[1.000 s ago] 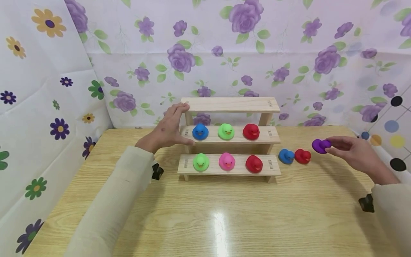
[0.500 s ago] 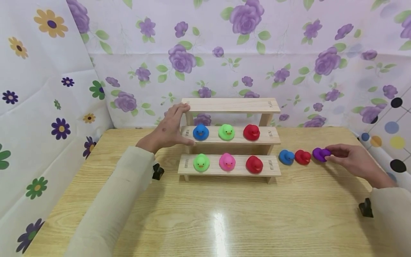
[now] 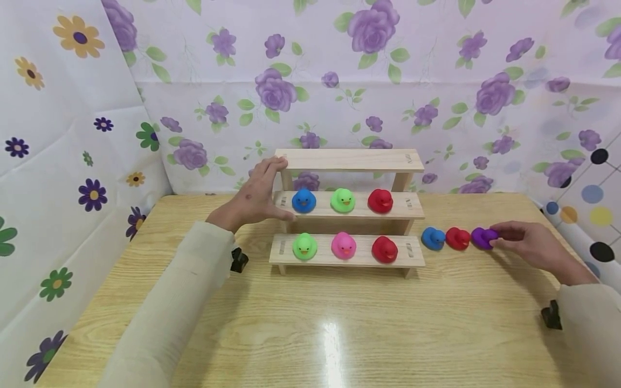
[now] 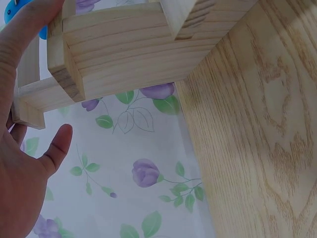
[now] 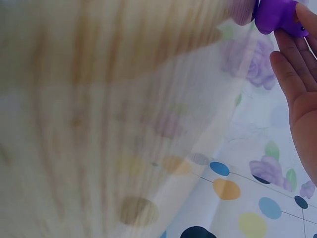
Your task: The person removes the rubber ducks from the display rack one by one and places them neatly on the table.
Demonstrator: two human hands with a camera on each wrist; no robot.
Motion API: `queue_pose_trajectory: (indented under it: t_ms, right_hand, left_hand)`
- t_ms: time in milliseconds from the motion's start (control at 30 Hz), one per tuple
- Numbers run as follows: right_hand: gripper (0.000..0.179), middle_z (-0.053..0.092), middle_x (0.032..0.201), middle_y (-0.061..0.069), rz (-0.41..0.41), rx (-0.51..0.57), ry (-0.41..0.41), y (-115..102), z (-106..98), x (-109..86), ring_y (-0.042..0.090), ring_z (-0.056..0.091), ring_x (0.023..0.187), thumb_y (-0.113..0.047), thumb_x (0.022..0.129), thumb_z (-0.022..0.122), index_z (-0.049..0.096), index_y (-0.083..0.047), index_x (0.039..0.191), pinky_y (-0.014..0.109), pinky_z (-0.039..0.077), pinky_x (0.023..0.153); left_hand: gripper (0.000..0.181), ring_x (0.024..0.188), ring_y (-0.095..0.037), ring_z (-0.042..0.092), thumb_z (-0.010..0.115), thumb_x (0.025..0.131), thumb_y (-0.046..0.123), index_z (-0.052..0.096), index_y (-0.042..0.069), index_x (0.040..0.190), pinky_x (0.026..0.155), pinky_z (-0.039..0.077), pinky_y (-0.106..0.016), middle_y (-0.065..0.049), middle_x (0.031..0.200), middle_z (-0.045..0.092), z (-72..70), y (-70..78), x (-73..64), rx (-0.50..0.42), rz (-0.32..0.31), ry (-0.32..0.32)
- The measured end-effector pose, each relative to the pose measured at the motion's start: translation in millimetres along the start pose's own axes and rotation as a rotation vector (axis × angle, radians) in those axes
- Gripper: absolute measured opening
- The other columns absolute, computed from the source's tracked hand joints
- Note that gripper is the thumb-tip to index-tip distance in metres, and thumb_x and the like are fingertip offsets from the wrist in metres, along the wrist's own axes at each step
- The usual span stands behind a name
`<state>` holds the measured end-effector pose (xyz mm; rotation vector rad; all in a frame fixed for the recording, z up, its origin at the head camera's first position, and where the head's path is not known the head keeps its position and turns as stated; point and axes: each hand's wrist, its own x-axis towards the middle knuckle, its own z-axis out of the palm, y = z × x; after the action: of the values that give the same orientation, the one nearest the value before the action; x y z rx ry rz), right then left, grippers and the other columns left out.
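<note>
A three-tier wooden shelf (image 3: 349, 211) stands on the table. My left hand (image 3: 252, 194) holds its left end, fingers at the top board and thumb by the middle one; in the left wrist view the hand (image 4: 22, 173) reaches around the wooden end. My right hand (image 3: 536, 245) pinches a purple rubber duck (image 3: 483, 238) that sits on the table. That duck ends a row with a red duck (image 3: 457, 238) and a blue duck (image 3: 433, 238). In the right wrist view the purple duck (image 5: 277, 16) is between thumb and fingers.
On the middle board sit blue (image 3: 304, 200), green (image 3: 343, 200) and red (image 3: 380, 200) ducks. The bottom board bears green (image 3: 304, 246), pink (image 3: 344, 246) and red (image 3: 385, 249) ducks. Flowered cloth (image 3: 204, 97) hangs behind the table (image 3: 291, 323).
My right hand has lowered the purple duck from the air to the table, beside the red duck, and still pinches it. The left hand has stayed at the shelf.
</note>
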<state>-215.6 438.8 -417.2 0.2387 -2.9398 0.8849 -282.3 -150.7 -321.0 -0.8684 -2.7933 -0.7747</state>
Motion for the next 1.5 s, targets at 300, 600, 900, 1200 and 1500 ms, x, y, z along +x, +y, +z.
queue_pose_trajectory:
  t_ms: [300, 600, 900, 1200, 1500]
  right_hand:
    - [0.040, 0.069, 0.107, 0.030, -0.029, -0.033, -0.009, -2, 0, 0.1, -0.005, 0.061, 0.082, -0.017, 0.090, 0.076, 0.067, 0.010, 0.117, 0.007, 0.044, 0.066]
    - [0.042, 0.069, 0.109, 0.030, -0.019, -0.052, -0.024, -2, 0, 1.4, 0.015, 0.069, 0.088, -0.020, 0.090, 0.077, 0.066, 0.010, 0.118, 0.008, 0.044, 0.067]
    - [0.058, 0.057, 0.128, 0.035, 0.068, -0.055, -0.066, -10, -12, 1.1, 0.053, 0.056, 0.115, -0.037, 0.097, 0.067, 0.058, 0.009, 0.131, 0.038, 0.057, 0.083]
    - [0.058, 0.062, 0.128, 0.026, 0.072, 0.050, 0.008, -40, -23, 4.7, -0.024, 0.046, 0.088, -0.044, 0.097, 0.064, 0.060, 0.000, 0.134, 0.004, 0.041, 0.069]
    - [0.061, 0.060, 0.137, 0.015, 0.065, 0.136, -0.039, -95, -25, 9.4, -0.003, 0.063, 0.105, -0.050, 0.095, 0.063, 0.056, -0.012, 0.142, 0.016, 0.048, 0.089]
  left_hand:
    - [0.116, 0.150, -0.031, 0.013, 0.095, 0.067, 0.033, 0.026, 0.001, 0.154, 0.120, 0.006, -0.055, -0.014, 0.161, 0.020, -0.7, 0.6, -0.5, 0.007, 0.001, -0.003]
    - [0.117, 0.150, -0.032, 0.013, 0.095, 0.067, 0.033, 0.025, 0.001, 0.155, 0.120, 0.005, -0.056, -0.014, 0.161, 0.020, -1.3, 0.5, -1.2, 0.013, 0.006, -0.006]
    - [0.117, 0.150, -0.031, 0.013, 0.095, 0.066, 0.033, 0.025, 0.001, 0.155, 0.120, 0.008, -0.054, -0.014, 0.162, 0.020, -0.6, 1.3, -1.2, 0.011, 0.001, -0.003]
    - [0.116, 0.150, -0.032, 0.014, 0.095, 0.067, 0.032, 0.025, 0.000, 0.154, 0.120, 0.010, -0.054, -0.015, 0.161, 0.021, -0.2, 1.6, -1.4, 0.006, 0.009, -0.001]
    - [0.116, 0.149, -0.033, 0.014, 0.095, 0.067, 0.031, 0.025, 0.000, 0.154, 0.120, 0.011, -0.054, -0.016, 0.161, 0.021, -0.6, 2.0, -1.2, 0.007, 0.011, -0.003]
